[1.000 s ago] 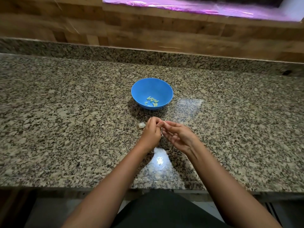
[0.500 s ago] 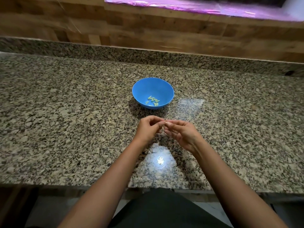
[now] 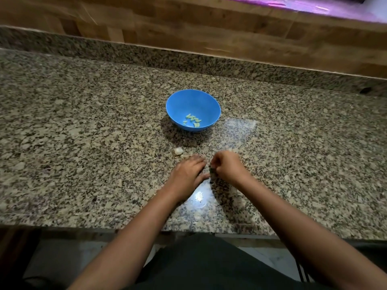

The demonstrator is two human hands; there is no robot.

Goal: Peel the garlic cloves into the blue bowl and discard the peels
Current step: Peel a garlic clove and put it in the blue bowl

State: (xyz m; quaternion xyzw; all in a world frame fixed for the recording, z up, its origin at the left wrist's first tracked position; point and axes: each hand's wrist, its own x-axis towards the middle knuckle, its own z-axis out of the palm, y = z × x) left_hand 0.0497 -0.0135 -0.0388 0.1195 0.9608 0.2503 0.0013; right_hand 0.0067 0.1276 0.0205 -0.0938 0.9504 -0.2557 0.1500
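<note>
1. Your left hand lies palm down over the tabletop, fingers straight and close together, pointing toward the bowl. It grips nothing that shows.
2. Your right hand sits just beside the left, knuckles up, fingers curled in tight. Whether it pinches a clove or a peel you cannot tell; the fingertips are blurred and turned down.
3. The two hands are close together but not touching, with a narrow strip of granite between them.
4. The bowl stands upright on the tabletop, beyond both hands and well apart from them.
5. Peeled cloves lie in a loose cluster on the bowl's floor, pale green-yellow against the blue.
6. One unpeeled clove rests on the tabletop, between the bowl and your left hand, just beyond the left fingertips and apart from them.
7. A smaller pale scrap lies just beside that clove, nearer your left hand; it is too small to say whether it is peel or garlic.
8. A wooden wall runs behind the tabletop's raised granite back edge.
9. A bright spot of reflected light shows on the tabletop just below your left hand.
</note>
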